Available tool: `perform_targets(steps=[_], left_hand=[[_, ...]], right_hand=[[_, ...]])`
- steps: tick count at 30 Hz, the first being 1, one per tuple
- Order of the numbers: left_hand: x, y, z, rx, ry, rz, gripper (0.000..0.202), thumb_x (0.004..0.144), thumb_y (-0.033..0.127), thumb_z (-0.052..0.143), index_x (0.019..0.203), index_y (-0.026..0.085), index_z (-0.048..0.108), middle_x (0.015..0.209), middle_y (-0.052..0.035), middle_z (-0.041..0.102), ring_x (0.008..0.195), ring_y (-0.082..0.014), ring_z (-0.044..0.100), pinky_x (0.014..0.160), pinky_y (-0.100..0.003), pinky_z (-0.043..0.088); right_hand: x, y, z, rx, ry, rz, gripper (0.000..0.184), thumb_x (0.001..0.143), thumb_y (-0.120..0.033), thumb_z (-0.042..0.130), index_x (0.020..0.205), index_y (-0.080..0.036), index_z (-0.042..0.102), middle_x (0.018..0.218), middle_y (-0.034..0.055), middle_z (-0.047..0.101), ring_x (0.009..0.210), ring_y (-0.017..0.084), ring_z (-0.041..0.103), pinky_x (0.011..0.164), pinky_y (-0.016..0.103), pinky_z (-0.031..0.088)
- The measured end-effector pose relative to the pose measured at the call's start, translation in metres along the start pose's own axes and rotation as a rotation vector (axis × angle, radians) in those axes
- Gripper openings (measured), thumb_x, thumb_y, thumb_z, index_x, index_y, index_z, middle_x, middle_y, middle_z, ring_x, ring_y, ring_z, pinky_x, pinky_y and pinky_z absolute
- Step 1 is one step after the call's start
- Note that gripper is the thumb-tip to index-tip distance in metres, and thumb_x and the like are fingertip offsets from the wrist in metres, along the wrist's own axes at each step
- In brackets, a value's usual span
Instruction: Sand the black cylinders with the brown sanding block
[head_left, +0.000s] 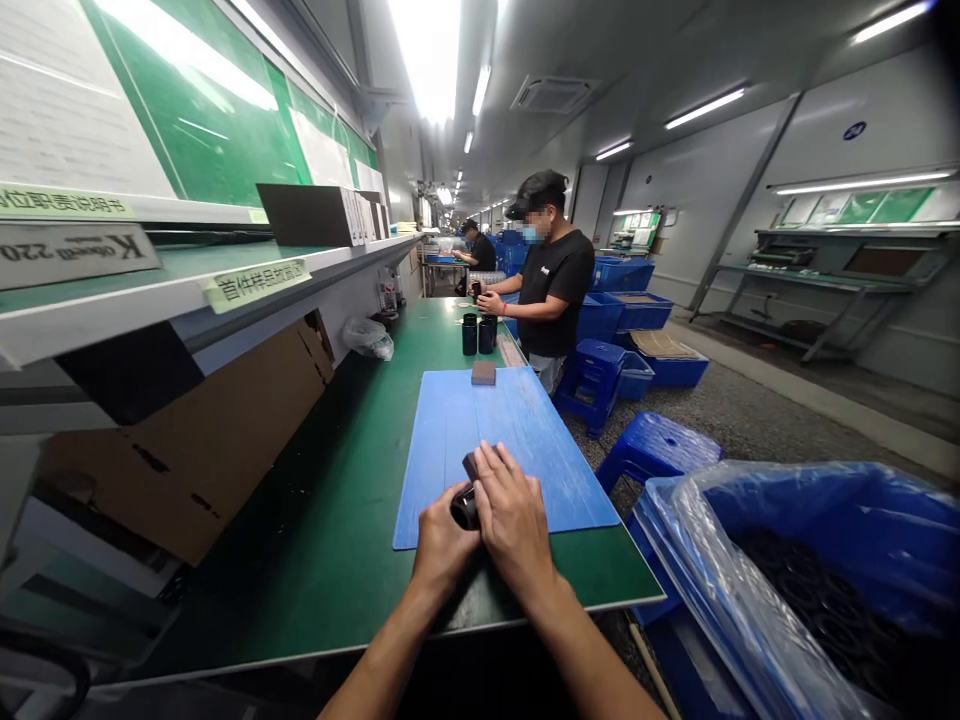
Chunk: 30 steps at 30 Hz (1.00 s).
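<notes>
My left hand [442,545] is wrapped around a glossy black cylindrical part [465,510], mostly hidden by the fingers. Across it lies my right hand [514,515], its fingers closed over a small dark brown block [471,465] that sits against or just above the black part. Both hands are above the near edge of a blue mat [517,430] on the green table [337,510]. A second brown block [483,373] rests on the far end of the mat.
Two black jar-like cylinders [469,335] stand beyond the mat, near a co-worker [555,280] handling a dark part. At right are a plastic-lined blue bin [675,530] of black parts and a blue stool [660,445]. A shelf [322,260] overhangs the left side.
</notes>
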<state>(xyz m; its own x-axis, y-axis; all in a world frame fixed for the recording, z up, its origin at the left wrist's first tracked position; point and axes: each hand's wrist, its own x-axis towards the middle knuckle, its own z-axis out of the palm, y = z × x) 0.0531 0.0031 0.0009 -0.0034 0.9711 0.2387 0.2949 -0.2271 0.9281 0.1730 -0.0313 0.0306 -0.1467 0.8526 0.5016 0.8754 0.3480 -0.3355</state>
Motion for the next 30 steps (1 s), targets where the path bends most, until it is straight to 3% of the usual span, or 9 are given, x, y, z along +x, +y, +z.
perform_targets(steps=[4,8,12,15,17,20,24,28,30], left_hand=[[-0.001,0.0,0.0,0.023,-0.025,0.005,0.027,0.079,0.026,0.067,0.102,0.015,0.074,0.091,-0.0063,0.079,0.078,-0.022,0.072,0.07,-0.027,0.055],[-0.001,-0.001,0.001,-0.01,-0.007,0.006,0.041,0.067,0.024,0.078,0.106,0.014,0.073,0.098,-0.0064,0.079,0.088,-0.0239,0.072,0.08,-0.028,0.056],[-0.001,-0.002,0.001,-0.036,-0.03,-0.004,0.038,0.073,0.026,0.074,0.109,0.014,0.073,0.1,-0.008,0.079,0.087,-0.0243,0.073,0.079,-0.031,0.057],[0.0,-0.002,0.001,0.022,0.024,-0.041,0.05,0.063,0.026,0.083,0.11,0.013,0.072,0.102,-0.0098,0.079,0.095,-0.0284,0.073,0.09,-0.037,0.056],[0.0,-0.001,0.001,0.049,0.049,-0.066,0.052,0.061,0.029,0.084,0.11,0.014,0.072,0.103,-0.0107,0.078,0.097,-0.0297,0.073,0.092,-0.04,0.055],[0.001,0.0,0.001,0.033,0.032,-0.059,0.052,0.061,0.03,0.084,0.109,0.014,0.073,0.102,-0.0106,0.079,0.096,-0.0299,0.073,0.091,-0.04,0.056],[-0.001,0.001,0.0,-0.054,0.024,-0.028,0.036,0.073,0.032,0.073,0.104,0.016,0.075,0.101,-0.0083,0.079,0.093,-0.0271,0.074,0.087,-0.036,0.058],[-0.001,0.0,0.0,-0.005,0.013,-0.039,0.048,0.065,0.032,0.08,0.109,0.014,0.073,0.102,-0.009,0.079,0.094,-0.0278,0.074,0.087,-0.035,0.058],[0.0,-0.001,-0.001,-0.023,-0.012,-0.039,0.04,0.074,0.034,0.073,0.109,0.014,0.073,0.103,-0.0094,0.079,0.094,-0.0268,0.074,0.087,-0.035,0.058]], right_hand=[[0.004,0.006,-0.006,-0.002,-0.072,-0.097,0.053,0.102,-0.02,0.035,0.155,-0.027,0.035,0.16,0.003,0.037,0.15,0.026,0.03,0.105,0.049,0.042],[0.0,0.01,-0.006,0.009,-0.086,-0.027,0.051,0.103,-0.02,0.034,0.152,-0.028,0.04,0.157,0.0034,0.042,0.148,0.027,0.034,0.108,0.054,0.039],[0.005,0.031,-0.006,0.051,-0.106,-0.1,0.054,0.102,-0.022,0.037,0.155,-0.027,0.035,0.159,0.0054,0.039,0.15,0.025,0.031,0.108,0.051,0.04],[0.023,0.066,-0.02,0.052,-0.008,0.153,0.045,0.102,-0.025,0.036,0.144,-0.025,0.053,0.148,0.0086,0.054,0.141,0.027,0.046,0.107,0.054,0.042],[0.028,0.08,-0.033,0.041,0.066,0.231,0.047,0.104,-0.029,0.034,0.147,-0.021,0.05,0.151,0.0103,0.05,0.143,0.028,0.043,0.11,0.055,0.039],[0.011,0.066,-0.038,0.06,0.106,0.125,0.051,0.104,-0.033,0.037,0.154,-0.022,0.039,0.159,0.0084,0.039,0.148,0.024,0.034,0.116,0.049,0.035],[-0.02,0.033,-0.021,0.121,-0.034,-0.216,0.057,0.101,-0.029,0.048,0.156,-0.024,0.034,0.158,0.0092,0.039,0.148,0.024,0.035,0.113,0.044,0.04],[-0.02,0.037,-0.016,0.132,-0.028,-0.102,0.053,0.1,-0.024,0.045,0.152,-0.028,0.041,0.154,0.0091,0.045,0.144,0.026,0.042,0.108,0.048,0.044],[-0.017,0.042,-0.019,0.145,-0.087,-0.17,0.056,0.1,-0.024,0.047,0.155,-0.027,0.036,0.157,0.0087,0.041,0.147,0.026,0.037,0.111,0.049,0.041]])
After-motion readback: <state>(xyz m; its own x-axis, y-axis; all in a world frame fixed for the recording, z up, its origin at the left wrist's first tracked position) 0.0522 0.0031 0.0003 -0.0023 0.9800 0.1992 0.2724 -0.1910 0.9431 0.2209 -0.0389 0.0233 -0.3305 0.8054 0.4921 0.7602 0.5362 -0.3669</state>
